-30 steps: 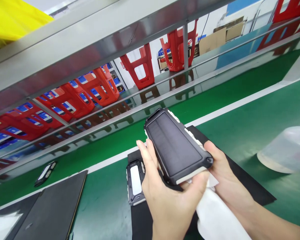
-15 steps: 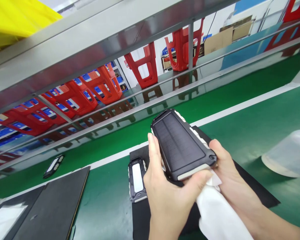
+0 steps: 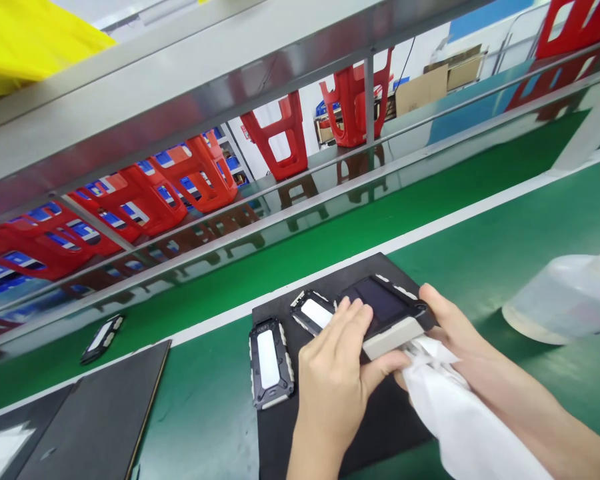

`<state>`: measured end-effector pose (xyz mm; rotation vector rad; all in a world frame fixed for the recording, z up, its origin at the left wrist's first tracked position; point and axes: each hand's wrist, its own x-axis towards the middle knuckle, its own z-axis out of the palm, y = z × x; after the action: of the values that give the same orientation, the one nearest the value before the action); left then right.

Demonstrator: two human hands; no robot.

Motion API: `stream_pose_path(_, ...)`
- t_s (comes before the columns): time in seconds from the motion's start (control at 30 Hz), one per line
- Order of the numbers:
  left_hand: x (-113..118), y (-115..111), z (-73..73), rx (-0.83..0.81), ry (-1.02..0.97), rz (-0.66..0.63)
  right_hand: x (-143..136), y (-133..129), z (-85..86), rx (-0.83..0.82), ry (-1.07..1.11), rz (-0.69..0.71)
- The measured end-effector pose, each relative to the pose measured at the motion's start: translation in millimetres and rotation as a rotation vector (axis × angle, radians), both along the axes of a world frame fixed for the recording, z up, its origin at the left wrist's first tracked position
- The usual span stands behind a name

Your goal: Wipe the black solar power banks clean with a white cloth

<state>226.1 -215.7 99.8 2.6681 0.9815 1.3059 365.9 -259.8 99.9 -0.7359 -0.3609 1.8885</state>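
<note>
A black solar power bank (image 3: 380, 303) with pale edge trim is tilted so its near end faces me and its panel slopes away. Across its left side lie the fingers of my left hand (image 3: 337, 357), with the thumb under the near end. My right hand (image 3: 453, 327) grips the right near corner. A white cloth (image 3: 445, 400) hangs from beneath the power bank, bunched against my right hand. Two more power banks rest to the left on a black mat (image 3: 380, 427): one upright (image 3: 270, 363), one angled (image 3: 314, 312) and partly covered by my left hand.
Another power bank (image 3: 101, 339) lies on the green belt (image 3: 430, 213) at left. Near it sits a dark board (image 3: 97, 407) with white sheets (image 3: 3, 450). A translucent tub (image 3: 555, 300) stands at right. A metal shelf beam (image 3: 205, 87) crosses above; red stools (image 3: 280, 137) stand behind.
The held power bank has tipped to a flatter angle and moved lower. My left fingers have shifted from its side onto its panel. The angled power bank behind now shows.
</note>
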Motion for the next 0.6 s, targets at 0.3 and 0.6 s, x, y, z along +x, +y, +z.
stream_pose_path(0.3,11.9,19.5,-9.7,-0.357,0.064,0.038,54.7,-17.2,-31.2,0.525,-1.157,-0.320)
stream_pose_path(0.6,23.6,32.4,-32.1,-0.520,0.079,-0.131,67.0,26.4,-52.2,1.070,-1.350,-0.265)
